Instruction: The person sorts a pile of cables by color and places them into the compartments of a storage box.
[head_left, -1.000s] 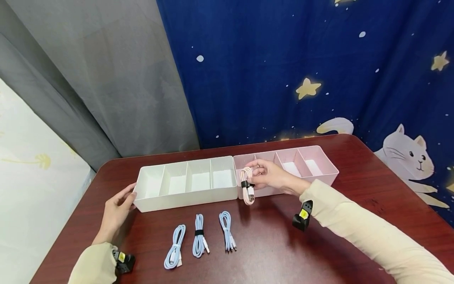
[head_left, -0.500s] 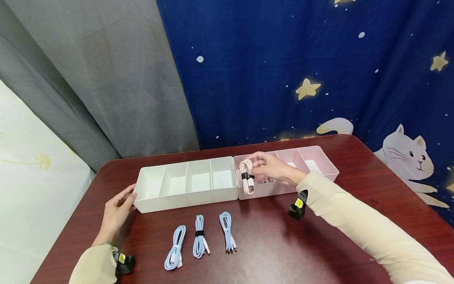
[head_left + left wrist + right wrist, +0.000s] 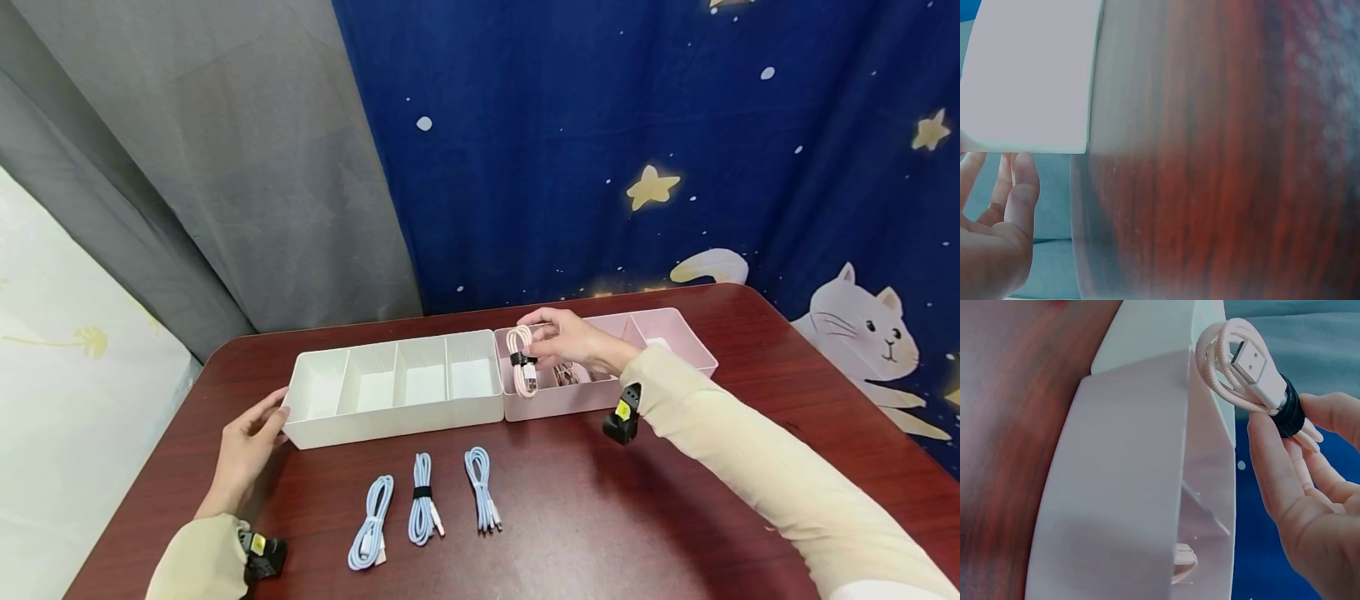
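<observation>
In the head view, my right hand (image 3: 573, 340) pinches a coiled pink USB cable (image 3: 1257, 372) by its black strap, between thumb and fingers. The coil hangs upright above the leftmost compartment of the pink divided box (image 3: 555, 406). Another coiled cable (image 3: 564, 373) lies in the compartment beside it, partly hidden by my hand. My left hand (image 3: 246, 446) touches the left end of the white divided box (image 3: 397, 423) with its fingertips. In the left wrist view, those fingers (image 3: 1021, 194) lie against the end wall without curling round it.
Three coiled light-blue cables (image 3: 369, 525) lie in a row in front of the white box, the middle one (image 3: 422, 496) with a black strap. Both boxes stand end to end on the dark red wooden table (image 3: 585, 508). Curtains hang behind the table.
My right hand has risen slightly and moved away from me, bringing the pink cable from in front of the pink box to over its leftmost compartment. The left hand stays put.
</observation>
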Demonstrator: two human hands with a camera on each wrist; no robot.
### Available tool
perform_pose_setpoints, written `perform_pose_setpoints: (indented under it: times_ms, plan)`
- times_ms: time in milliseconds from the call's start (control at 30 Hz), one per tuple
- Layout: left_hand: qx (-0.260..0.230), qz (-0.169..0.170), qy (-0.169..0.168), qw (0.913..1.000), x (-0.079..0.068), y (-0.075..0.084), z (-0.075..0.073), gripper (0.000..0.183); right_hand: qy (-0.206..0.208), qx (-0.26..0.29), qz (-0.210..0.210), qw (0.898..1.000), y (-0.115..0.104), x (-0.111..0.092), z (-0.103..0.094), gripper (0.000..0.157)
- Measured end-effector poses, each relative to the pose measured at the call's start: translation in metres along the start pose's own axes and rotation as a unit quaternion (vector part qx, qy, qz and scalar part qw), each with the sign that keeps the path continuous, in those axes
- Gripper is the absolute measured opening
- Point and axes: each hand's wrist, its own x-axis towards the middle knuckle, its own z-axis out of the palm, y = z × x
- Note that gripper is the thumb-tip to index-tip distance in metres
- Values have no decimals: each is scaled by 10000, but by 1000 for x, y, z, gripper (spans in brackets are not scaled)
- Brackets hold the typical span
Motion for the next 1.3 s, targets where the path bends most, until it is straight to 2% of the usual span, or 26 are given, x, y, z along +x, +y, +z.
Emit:
perform_pose_setpoints:
  times_ms: [200, 800, 1100, 1300]
  plan:
    - [-21, 30, -11, 10000, 0, -1, 0, 46, -144, -165, 175, 9996, -2, 5, -4, 46]
    - [1, -108, -59, 9999, 1, 2, 0, 49, -3, -367, 410, 9985, -3, 20, -8, 47]
    - [-35, -134, -18, 9999, 0, 2, -1, 48, 101, -253, 537, 9982, 2, 27, -3, 49]
    - [-60, -113, -55, 9999, 1, 2, 0, 48, 141, -374, 567, 9976, 5, 28, 1, 48]
